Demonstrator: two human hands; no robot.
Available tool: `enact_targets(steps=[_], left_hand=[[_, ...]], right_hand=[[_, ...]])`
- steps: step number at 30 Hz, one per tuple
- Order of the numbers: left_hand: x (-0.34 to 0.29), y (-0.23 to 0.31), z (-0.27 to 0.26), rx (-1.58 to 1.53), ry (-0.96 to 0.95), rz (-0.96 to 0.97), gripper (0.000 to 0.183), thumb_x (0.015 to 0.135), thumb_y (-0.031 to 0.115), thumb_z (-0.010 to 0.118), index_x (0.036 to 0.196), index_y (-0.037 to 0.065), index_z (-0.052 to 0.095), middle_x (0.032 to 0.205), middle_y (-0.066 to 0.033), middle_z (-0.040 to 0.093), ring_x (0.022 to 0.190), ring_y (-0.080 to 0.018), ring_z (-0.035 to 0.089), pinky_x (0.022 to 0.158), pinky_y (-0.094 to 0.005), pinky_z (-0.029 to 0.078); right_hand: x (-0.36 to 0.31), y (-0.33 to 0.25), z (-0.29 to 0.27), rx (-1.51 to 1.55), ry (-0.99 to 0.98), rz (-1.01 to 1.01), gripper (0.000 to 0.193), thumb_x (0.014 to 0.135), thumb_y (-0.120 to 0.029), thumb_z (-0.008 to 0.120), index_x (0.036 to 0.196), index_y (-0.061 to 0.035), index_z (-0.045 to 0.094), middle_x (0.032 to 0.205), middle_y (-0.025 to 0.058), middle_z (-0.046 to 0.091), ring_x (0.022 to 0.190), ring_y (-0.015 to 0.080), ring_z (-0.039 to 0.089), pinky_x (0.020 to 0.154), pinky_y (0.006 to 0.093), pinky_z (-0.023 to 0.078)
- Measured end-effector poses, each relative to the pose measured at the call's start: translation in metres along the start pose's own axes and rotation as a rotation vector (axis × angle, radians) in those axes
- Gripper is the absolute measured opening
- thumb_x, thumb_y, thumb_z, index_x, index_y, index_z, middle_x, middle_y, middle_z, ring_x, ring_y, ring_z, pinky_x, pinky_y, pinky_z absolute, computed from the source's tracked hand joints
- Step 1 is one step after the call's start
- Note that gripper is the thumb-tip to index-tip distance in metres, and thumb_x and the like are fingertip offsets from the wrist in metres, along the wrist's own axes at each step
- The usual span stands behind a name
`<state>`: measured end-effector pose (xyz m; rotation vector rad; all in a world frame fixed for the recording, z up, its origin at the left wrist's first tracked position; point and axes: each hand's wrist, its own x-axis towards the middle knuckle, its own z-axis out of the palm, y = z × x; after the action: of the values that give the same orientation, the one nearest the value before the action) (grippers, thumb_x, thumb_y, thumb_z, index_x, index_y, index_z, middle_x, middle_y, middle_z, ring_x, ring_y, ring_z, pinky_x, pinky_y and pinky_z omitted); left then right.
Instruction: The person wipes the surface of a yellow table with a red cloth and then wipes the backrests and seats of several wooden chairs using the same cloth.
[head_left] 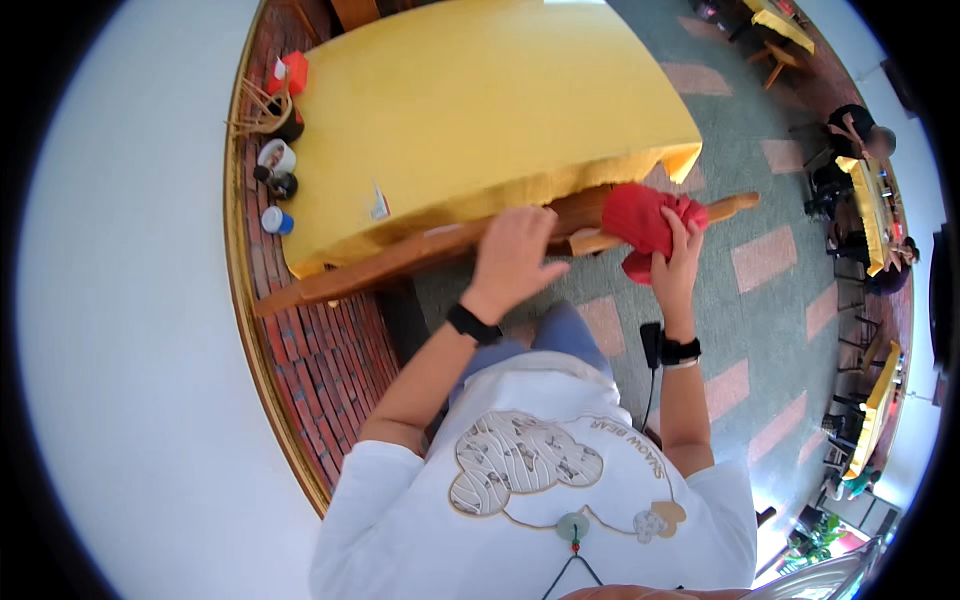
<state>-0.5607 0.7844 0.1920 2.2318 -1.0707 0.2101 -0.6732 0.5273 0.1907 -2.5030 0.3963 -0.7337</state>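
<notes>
A crumpled red cloth (640, 218) is bunched in my right hand (680, 262), whose fingers are wrapped round its near side. It is over the right part of a long wooden bench (380, 268); whether it touches the wood I cannot tell. My left hand (512, 258) holds nothing; its fingers stretch out flat and the thumb points right. This hand is above the middle of the bench, beside the hanging edge of a yellow tablecloth (480, 100). A small white packet or card (380, 203) lies on the tablecloth near its front edge.
Along the table's left end stand a red tissue box (290, 72), a dark holder with chopsticks (288, 122), a white container (277, 157), a dark jar (284, 186) and a blue-and-white cup (277, 220). A brick wall (320, 370) borders the left. People (850, 130) sit at tables far right.
</notes>
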Motion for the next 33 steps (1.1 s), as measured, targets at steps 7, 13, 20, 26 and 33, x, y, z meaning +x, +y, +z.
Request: enact_targets(steps=[7,13,20,26,33], left_hand=[[0.022,0.027,0.07,-0.05,-0.144,0.013,0.055,0.077,0.041,0.076,0.115,0.005,0.058,0.104,-0.0134,0.066,0.104,-0.0307,0.062,0.104,-0.0462,0.04],[0.037,0.026,0.084,0.037,-0.212,0.064,0.045,0.083,0.031,0.072,0.117,0.007,0.057,0.096,-0.0129,0.069,0.087,-0.0303,0.068,0.085,-0.0438,0.051],[0.054,0.015,0.081,-0.083,-0.341,0.072,0.039,0.083,0.024,0.07,0.113,0.004,0.055,0.108,-0.0142,0.068,0.079,-0.0315,0.07,0.064,-0.043,0.057],[0.053,-0.004,0.082,-0.057,-0.297,0.14,0.048,0.083,0.031,0.071,0.123,0.01,0.055,0.09,-0.0106,0.07,0.073,-0.0307,0.069,0.06,-0.0415,0.054],[0.045,-0.003,0.063,0.089,-0.391,0.037,0.049,0.08,0.028,0.075,0.119,0.005,0.056,0.093,-0.0103,0.067,0.083,-0.0284,0.069,0.073,-0.0409,0.055]], right_hand=[[-0.016,0.001,0.023,0.117,0.099,0.092,0.066,0.073,0.006,0.05,0.135,-0.013,0.055,0.138,0.0265,0.038,0.131,0.0468,0.039,0.113,0.0481,0.03],[-0.016,-0.005,0.024,0.115,0.193,0.145,0.065,0.07,0.009,0.049,0.131,-0.012,0.058,0.139,0.0245,0.036,0.128,0.0444,0.042,0.113,0.0468,0.03],[-0.001,-0.004,0.024,0.134,0.175,0.164,0.064,0.07,0.011,0.049,0.129,-0.0116,0.059,0.137,0.0238,0.036,0.126,0.0437,0.043,0.113,0.0458,0.031],[-0.003,-0.001,0.023,0.171,0.099,0.155,0.063,0.07,0.01,0.053,0.13,-0.0125,0.059,0.137,0.0248,0.037,0.127,0.0454,0.042,0.112,0.0463,0.032],[0.006,-0.022,0.021,0.109,0.067,0.087,0.063,0.071,0.007,0.059,0.13,-0.0146,0.058,0.133,0.027,0.04,0.121,0.0501,0.047,0.105,0.0471,0.041]])
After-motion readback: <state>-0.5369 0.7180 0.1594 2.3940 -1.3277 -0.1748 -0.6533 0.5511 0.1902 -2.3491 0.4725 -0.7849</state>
